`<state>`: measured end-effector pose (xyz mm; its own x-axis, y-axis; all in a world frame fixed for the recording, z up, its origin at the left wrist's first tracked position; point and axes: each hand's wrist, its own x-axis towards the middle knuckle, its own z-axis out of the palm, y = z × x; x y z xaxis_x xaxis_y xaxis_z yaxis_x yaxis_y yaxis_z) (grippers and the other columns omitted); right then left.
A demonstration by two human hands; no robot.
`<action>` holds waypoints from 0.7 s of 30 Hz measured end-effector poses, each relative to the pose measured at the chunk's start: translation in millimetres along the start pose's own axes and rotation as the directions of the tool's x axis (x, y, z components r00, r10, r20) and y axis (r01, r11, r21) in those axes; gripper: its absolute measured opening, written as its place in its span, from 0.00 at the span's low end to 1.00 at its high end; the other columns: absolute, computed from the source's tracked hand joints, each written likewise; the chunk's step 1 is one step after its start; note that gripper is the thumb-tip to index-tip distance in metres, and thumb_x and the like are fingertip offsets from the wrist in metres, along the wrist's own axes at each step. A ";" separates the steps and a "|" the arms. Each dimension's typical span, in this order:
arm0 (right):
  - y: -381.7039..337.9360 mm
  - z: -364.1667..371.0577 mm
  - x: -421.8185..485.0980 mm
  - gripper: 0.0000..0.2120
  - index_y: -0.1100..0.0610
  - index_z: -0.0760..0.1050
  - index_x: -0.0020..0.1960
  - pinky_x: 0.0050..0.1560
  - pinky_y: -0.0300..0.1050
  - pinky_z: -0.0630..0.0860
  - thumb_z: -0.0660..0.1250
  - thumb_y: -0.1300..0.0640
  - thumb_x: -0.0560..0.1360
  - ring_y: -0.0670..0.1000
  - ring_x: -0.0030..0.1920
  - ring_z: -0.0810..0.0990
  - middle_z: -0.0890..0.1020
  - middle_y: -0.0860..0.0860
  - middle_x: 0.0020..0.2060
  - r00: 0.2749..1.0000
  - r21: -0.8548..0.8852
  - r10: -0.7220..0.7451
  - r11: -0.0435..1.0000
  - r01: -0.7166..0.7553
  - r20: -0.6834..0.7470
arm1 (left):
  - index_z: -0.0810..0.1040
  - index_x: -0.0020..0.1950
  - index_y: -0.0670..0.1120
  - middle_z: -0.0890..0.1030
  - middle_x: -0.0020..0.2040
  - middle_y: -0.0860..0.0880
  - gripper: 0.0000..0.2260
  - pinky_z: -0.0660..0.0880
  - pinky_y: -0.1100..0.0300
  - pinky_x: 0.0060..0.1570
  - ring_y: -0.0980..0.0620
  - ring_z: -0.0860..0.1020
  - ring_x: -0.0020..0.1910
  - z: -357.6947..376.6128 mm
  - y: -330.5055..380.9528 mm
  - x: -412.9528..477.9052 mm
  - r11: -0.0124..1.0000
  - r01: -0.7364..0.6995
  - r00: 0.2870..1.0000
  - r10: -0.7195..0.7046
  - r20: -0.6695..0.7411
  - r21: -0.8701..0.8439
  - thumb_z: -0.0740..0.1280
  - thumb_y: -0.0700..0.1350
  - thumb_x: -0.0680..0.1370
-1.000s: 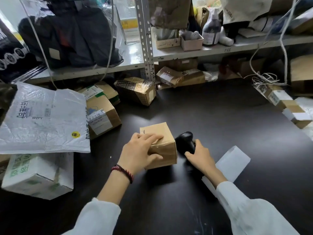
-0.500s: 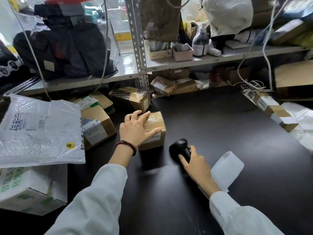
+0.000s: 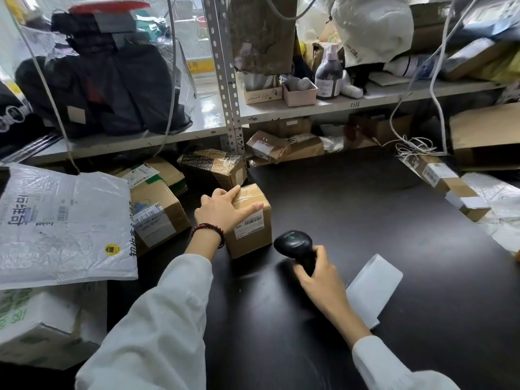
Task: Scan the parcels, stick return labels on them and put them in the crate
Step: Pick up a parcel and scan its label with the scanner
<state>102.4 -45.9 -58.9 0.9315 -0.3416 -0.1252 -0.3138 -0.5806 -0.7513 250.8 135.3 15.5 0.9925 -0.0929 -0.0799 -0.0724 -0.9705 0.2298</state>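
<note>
Head camera: a person in white sleeves works at a black surface (image 3: 365,220) crowded with parcels below a metal shelf (image 3: 323,108). At far left a white poly mailer (image 3: 62,220) lies over a white box (image 3: 42,319). Just beside them, labelled cardboard boxes (image 3: 157,209) are heaped under the shelf.

The left grip (image 3: 222,209) (a hand with a red bead bracelet at the wrist) lies spread on the top left corner of the small brown parcel (image 3: 253,237), fingers straight and thumb along the front upper edge. The parcel stands on the surface just in front of a taped carton (image 3: 213,167). Its white barcode label (image 3: 250,225) faces the camera, with its left end hidden by the wrist.

To the right, the right grip (image 3: 320,277) is curled round the handle of the black scanner (image 3: 294,243). The scanner's head shows a green light and sits just beside the parcel's lower right corner. A white sheet (image 3: 371,291) lies beside the right wrist, partly under it.

Farther right, a long cardboard box (image 3: 447,184) and crumpled white bags (image 3: 503,209) line the edge. White cables (image 3: 413,144) hang down from above to the box.
</note>
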 end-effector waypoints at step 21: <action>-26.6 -14.4 -30.5 0.15 0.49 0.63 0.58 0.47 0.52 0.76 0.64 0.46 0.78 0.55 0.48 0.79 0.81 0.49 0.51 0.978 0.164 -0.204 0.964 0.209 -0.045 | 0.60 0.74 0.61 0.66 0.71 0.50 0.41 0.70 0.48 0.56 0.42 0.63 0.67 -1.6 5.1 -4.8 0.996 0.031 0.999 -0.032 -0.009 -0.082 0.57 0.77 0.66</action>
<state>79.7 -30.7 -25.7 0.9666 -0.2488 0.0606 -0.0776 -0.5100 -0.8567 245.9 131.1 18.6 0.9951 -0.0600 -0.0781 -0.0334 -0.9515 0.3057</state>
